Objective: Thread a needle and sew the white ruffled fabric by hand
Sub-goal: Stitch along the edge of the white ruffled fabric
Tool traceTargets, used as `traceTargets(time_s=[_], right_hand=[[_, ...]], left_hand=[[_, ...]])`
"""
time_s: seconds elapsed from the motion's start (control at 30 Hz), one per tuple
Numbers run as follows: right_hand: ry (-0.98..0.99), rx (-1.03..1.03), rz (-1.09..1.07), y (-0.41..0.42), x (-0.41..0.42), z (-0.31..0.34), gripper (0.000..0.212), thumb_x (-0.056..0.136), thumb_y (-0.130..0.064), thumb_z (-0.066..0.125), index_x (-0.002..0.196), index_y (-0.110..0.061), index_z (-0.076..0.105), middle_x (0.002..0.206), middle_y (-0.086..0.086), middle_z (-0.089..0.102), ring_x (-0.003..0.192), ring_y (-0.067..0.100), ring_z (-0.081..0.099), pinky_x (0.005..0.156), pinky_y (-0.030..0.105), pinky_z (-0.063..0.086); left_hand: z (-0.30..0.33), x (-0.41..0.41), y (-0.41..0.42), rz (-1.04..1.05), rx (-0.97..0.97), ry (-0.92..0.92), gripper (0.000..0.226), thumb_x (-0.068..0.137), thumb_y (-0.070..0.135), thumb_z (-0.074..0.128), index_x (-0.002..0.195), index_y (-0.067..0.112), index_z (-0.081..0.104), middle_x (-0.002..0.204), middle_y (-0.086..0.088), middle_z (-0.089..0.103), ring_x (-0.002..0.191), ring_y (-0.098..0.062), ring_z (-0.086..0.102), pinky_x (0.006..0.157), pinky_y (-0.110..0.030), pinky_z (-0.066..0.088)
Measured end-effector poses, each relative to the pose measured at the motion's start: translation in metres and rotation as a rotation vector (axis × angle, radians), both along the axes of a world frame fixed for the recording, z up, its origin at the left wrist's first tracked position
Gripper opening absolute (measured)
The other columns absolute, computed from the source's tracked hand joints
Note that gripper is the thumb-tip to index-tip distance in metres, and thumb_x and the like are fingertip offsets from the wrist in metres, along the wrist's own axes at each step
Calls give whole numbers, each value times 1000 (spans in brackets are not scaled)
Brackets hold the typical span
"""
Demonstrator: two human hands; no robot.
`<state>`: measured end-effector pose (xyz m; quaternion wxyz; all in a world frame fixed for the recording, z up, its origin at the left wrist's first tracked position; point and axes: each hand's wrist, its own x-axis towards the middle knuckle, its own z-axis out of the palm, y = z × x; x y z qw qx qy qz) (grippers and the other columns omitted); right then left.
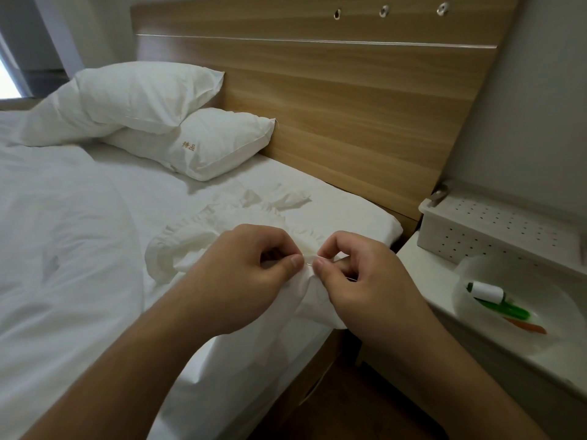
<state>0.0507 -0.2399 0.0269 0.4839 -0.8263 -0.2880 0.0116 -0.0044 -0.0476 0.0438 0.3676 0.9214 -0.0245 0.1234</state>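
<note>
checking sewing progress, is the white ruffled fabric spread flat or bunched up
Bunched up: the white ruffled fabric lies crumpled on the bed, its near edge gathered between the left hand and right hand.

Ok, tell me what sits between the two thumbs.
In the head view, a short glint of the needle bridges the gap between the left hand and right hand, over the pinched white ruffled fabric.

Fabric (203, 242) on bed (79, 249), pillows (190, 134) behind, bowl (508, 287) apparently on nightstand right
</note>
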Motion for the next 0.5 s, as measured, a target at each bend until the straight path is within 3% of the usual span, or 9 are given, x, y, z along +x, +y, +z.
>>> traceTargets(time_s=[0.13,0.23,0.37,0.5], right_hand=[[19,-5,24,-1,0,2,6,101,-31,62,96,-28,64,57,-13,64,59,3,63,50,13,43],[43,-12,43,-2,0,4,8,102,-32,60,101,-30,68,57,-9,63,56,7,61,50,16,43],[62,-4,41,-2,1,3,13,101,-30,63,92,-25,71,60,-20,63,65,-1,64,52,14,46],[63,17,21,-1,1,1,13,100,-27,66,88,-25,70,60,-20,64,69,-3,66,53,8,44]], left_hand=[[-1,0,1,-7,-2,-3,16,100,31,68,87,33,78,78,19,73,79,-4,70,68,-20,49],[0,0,2,-15,4,-2,15,99,32,68,88,33,78,79,18,73,80,-5,70,69,-22,53],[0,0,2,-5,45,8,15,98,35,67,86,34,77,78,21,71,79,-2,68,66,-19,49],[-1,1,1,10,64,7,16,98,37,68,84,34,76,76,20,71,76,-2,67,63,-16,44]])
